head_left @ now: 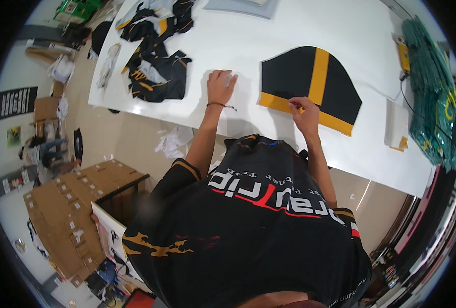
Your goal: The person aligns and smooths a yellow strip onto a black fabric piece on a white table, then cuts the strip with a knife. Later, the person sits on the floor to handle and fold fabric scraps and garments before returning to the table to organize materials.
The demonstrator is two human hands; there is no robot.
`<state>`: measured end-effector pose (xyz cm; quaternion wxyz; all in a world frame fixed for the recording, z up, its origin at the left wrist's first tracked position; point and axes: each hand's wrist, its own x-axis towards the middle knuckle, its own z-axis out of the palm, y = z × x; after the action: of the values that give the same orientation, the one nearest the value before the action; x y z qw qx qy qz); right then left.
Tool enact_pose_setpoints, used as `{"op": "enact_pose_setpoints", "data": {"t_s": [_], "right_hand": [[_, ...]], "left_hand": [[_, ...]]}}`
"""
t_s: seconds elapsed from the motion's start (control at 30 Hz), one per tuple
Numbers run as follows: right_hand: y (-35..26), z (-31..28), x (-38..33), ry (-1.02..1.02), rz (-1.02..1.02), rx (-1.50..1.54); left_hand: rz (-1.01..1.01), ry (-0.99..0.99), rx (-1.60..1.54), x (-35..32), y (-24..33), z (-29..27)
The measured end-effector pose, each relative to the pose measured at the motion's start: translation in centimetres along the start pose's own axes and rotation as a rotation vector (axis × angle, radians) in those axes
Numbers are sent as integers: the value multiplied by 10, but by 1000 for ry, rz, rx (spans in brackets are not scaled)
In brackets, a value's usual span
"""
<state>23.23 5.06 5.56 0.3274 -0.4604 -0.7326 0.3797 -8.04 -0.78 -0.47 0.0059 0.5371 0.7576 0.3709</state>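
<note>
A black fabric piece (288,69) with a rounded top, shaped like a sleeve panel, lies flat on the white table. A yellow stripe runs down it and a yellow band (336,123) follows its near edge. Over that band is my right hand (306,117), thumb and fingertips closed together; what they pinch, if anything, is too small to make out. To the left of the panel my left hand (220,88) rests on the bare white tabletop (233,41), holding nothing, its thumb apart from the bent fingers.
Crumpled black, grey and yellow garments (158,77) lie at the table's left. Green plastic-wrapped packages (431,92) are piled along the right edge, beside a yellow tool (403,54) with a cord. Cardboard boxes (66,215) stand on the floor behind left, and another person (48,154) is farther off.
</note>
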Motion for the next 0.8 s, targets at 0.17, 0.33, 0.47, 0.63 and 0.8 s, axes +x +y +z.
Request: {"op": "enact_pose_setpoints", "data": {"t_s": [0.17, 0.33, 0.47, 0.63, 0.8], "right_hand": [[-13, 48, 13, -181, -28, 42], [-16, 73, 20, -173, -2, -8], [-11, 77, 25, -184, 21, -111], [1, 81, 27, -177, 28, -142], [-5, 82, 27, -158, 6, -158]], "left_hand": [[-168, 247, 233, -24, -77, -30], [-277, 228, 376, -24, -57, -39], [-303, 273, 452, -20, -50, -41], [-368, 196, 489, -18, -56, -37], [-361, 175, 514, -18, -56, -37]]}}
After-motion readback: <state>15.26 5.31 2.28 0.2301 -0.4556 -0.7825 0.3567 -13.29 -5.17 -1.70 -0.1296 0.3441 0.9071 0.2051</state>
